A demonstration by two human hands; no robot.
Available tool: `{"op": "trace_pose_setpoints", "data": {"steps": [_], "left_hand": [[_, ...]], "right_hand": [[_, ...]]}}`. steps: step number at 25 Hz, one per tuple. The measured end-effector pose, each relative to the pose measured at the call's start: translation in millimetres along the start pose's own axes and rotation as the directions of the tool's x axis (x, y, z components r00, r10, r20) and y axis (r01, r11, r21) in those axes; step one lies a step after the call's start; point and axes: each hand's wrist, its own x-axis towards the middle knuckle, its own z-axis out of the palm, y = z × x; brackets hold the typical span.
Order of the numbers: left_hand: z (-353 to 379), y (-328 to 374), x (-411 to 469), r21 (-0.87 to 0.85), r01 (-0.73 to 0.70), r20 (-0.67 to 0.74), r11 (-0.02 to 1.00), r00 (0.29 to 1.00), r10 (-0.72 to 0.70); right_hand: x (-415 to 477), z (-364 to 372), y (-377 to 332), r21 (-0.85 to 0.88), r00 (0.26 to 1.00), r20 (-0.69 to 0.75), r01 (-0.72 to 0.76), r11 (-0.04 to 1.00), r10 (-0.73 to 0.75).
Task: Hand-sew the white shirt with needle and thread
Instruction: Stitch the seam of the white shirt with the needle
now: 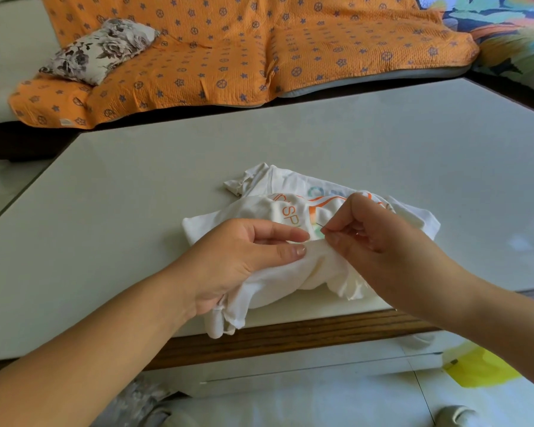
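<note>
A crumpled white shirt [293,272] with orange and pastel print lies at the near edge of the pale table [136,211], part of it hanging over the edge. My left hand [244,257] pinches a fold of the shirt between thumb and forefinger. Just to its right, my right hand [367,232] pinches a thin needle [321,230] at the fold, fingers curled. Only the needle's tip end shows, and the thread is too fine to make out.
Behind the table stands a sofa under an orange patterned cover [259,50], with a floral cushion [102,50] on it. A yellow object [478,368] lies on the tiled floor at the lower right. The table's wooden side [290,337] faces me.
</note>
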Motion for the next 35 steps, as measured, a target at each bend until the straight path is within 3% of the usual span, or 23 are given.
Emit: {"op": "trace_pose_setpoints", "data": {"steps": [4, 8, 13, 19, 24, 30, 35], "left_hand": [[-1.4, 0.1, -1.1, 0.05, 0.028, -0.031, 0.998, 0.999, -0.026], [1.0, -4.0, -1.0, -0.03, -0.019, -0.083, 0.999, 0.996, 0.017], [3.5, -4.5, -0.6, -0.077, -0.1, -0.107, 0.992, 0.99, 0.091], [3.6, -5.1, -0.9, -0.085, -0.137, -0.13, 0.987, 0.984, 0.126], [4.5, -4.8, -0.1, -0.085, -0.147, -0.13, 0.985, 0.982, 0.135], [4.6, -4.8, -0.4, -0.096, -0.161, -0.118, 0.982, 0.982, 0.15], [7.8, -5.2, -1.4, 0.044, -0.211, -0.157, 0.977, 0.964, 0.215]], "right_hand": [[0.4, -3.1, 2.9, -0.095, 0.999, -0.013, 0.052, 0.994, -0.053], [-0.6, -2.4, 7.4, -0.104, 0.997, -0.034, 0.063, 0.993, -0.067], [-10.2, -3.9, -6.4, -0.148, 0.973, -0.19, 0.105, 0.983, -0.133], [-16.7, -1.0, -18.6, -0.03, 0.996, 0.032, -0.077, 0.997, 0.078], [-12.7, -2.8, -19.2, 0.038, 0.983, 0.061, -0.178, 0.983, 0.175], [-13.0, -2.3, -19.2, 0.03, 0.979, 0.075, -0.195, 0.98, 0.192], [-12.0, 2.1, -18.1, -0.032, 0.98, 0.058, -0.191, 0.981, 0.193]]}}
